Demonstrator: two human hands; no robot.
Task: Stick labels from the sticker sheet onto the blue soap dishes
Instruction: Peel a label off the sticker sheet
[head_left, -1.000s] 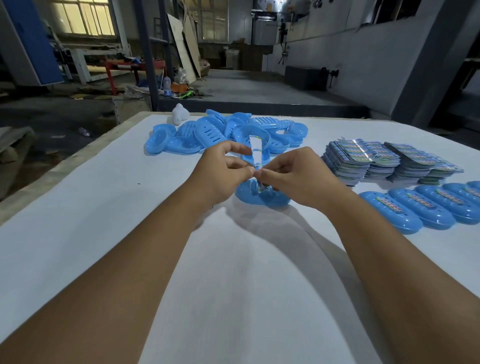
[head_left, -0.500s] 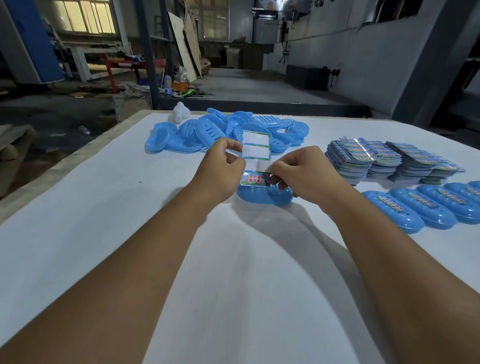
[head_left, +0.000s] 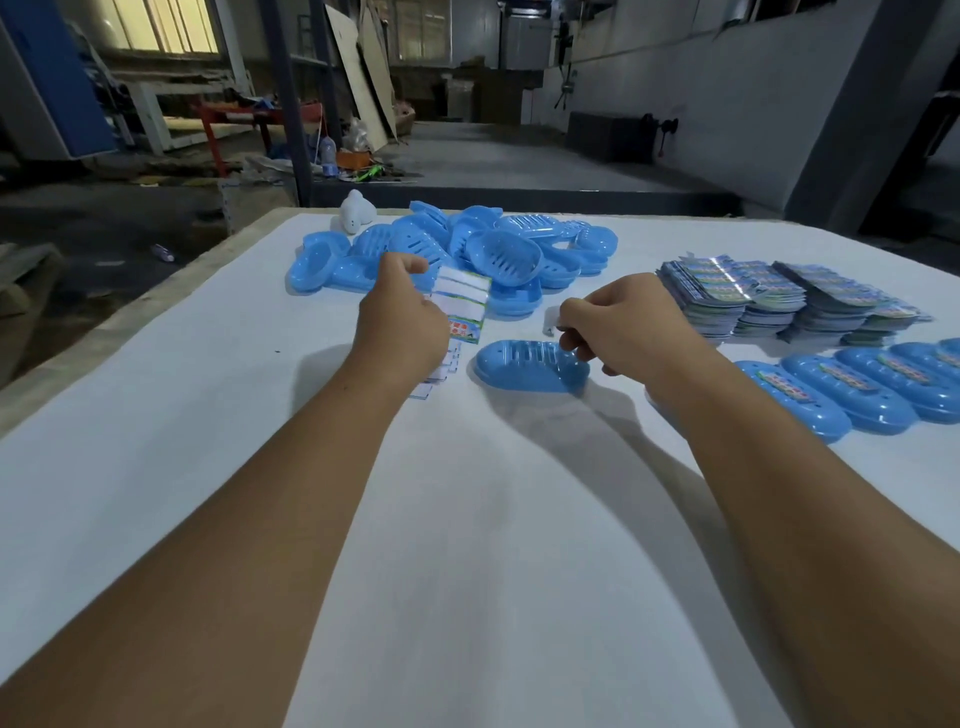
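Observation:
My left hand (head_left: 402, 325) pinches a sticker sheet (head_left: 464, 304) that has white blank rows and one coloured label left at its bottom. My right hand (head_left: 621, 325) pinches a peeled label (head_left: 550, 321) by its edge, just above the right end of a blue soap dish (head_left: 524, 364) lying upside down on the table between my hands. That dish bears no label. A heap of bare blue soap dishes (head_left: 467, 252) lies behind my hands. A row of labelled dishes (head_left: 852, 387) lies to the right.
Stacks of sticker sheets (head_left: 779, 299) stand at the right, behind the labelled row. Used backing sheets (head_left: 441, 371) lie under my left hand. A small white object (head_left: 356, 214) sits at the table's far edge. The white table (head_left: 467, 571) drops off at the left.
My hands have drawn apart. The left carried the sheet off to the left, and the right came away to the right with a peeled label. The dish between them now shows fully.

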